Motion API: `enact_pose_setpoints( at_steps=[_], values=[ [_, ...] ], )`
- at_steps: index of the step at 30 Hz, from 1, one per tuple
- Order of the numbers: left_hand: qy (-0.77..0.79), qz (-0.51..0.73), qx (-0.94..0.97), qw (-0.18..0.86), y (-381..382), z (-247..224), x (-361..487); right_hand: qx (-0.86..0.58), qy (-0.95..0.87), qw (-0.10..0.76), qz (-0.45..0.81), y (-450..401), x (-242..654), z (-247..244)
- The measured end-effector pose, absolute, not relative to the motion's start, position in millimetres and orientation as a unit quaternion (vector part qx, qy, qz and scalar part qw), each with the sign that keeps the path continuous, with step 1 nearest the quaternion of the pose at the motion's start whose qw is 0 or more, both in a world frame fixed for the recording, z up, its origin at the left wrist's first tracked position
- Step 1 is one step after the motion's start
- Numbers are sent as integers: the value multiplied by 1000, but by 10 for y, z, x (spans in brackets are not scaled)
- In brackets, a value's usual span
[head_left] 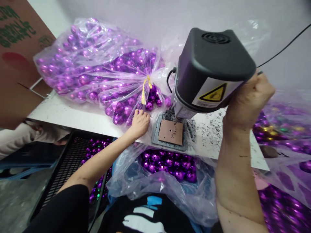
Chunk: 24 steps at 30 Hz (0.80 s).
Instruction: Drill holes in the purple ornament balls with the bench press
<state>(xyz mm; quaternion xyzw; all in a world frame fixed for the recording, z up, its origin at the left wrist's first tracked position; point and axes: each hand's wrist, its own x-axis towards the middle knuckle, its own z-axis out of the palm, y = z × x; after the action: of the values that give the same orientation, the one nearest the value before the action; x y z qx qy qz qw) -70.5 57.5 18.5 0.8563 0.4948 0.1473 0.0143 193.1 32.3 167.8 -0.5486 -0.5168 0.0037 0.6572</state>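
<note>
My right hand (251,94) is closed in a fist at the right side of a black bench machine (216,61), around what looks like its handle; only a small dark tip shows. Under the machine head lies a brown square plate (170,132) with a small hole, set on a grey metal base. My left hand (141,123) rests left of this base with its fingers curled against a clear plastic bag (97,51) of shiny purple faceted balls. What those fingers hold, if anything, is hidden. Several loose purple balls (149,105) lie just beyond it.
An open bag of purple balls (167,161) sits at my lap. Below left stands a black crate (60,165) with more balls. A cardboard box (21,64) is far left, near another person's leg (17,139). Dark shavings litter the white table (209,136); more bagged balls (284,207) lie right.
</note>
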Motion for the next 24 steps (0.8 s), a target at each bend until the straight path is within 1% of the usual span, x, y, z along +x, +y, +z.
enact_pose_setpoints(
  at_steps=[3, 5, 6, 7, 8, 10, 12, 13, 14, 16, 19, 24],
  values=[
    [462, 181, 868, 28, 645, 245, -700, -548, -514, 660, -3, 342, 1935, 1667],
    [456, 250, 852, 56, 600, 359, -666, -543, -513, 665, 4, 344, 1927, 1676],
    [461, 290, 834, 92, 561, 419, -644, -540, -512, 668, 7, 341, 1921, 1683],
    [468, 329, 807, 150, 515, 469, -619, -538, -511, 670, 8, 337, 1915, 1690],
    [471, 363, 770, 231, 466, 501, -592, -537, -512, 670, 8, 331, 1908, 1696],
    [455, 398, 667, 435, 373, 496, -535, -533, -516, 670, 8, 314, 1893, 1703],
    [407, 392, 540, 623, 298, 408, -481, -523, -527, 670, 12, 297, 1877, 1706],
    [379, 386, 482, 689, 269, 347, -458, -518, -531, 670, 15, 291, 1870, 1706],
    [355, 383, 435, 733, 246, 286, -438, -515, -533, 671, 16, 287, 1865, 1704],
    [327, 390, 378, 773, 214, 185, -404, -514, -530, 674, 21, 290, 1862, 1697],
    [328, 407, 351, 777, 189, 115, -362, -518, -520, 679, 28, 313, 1870, 1681],
    [331, 400, 348, 781, 164, 93, -302, -531, -510, 676, 31, 325, 1878, 1669]
  ],
)
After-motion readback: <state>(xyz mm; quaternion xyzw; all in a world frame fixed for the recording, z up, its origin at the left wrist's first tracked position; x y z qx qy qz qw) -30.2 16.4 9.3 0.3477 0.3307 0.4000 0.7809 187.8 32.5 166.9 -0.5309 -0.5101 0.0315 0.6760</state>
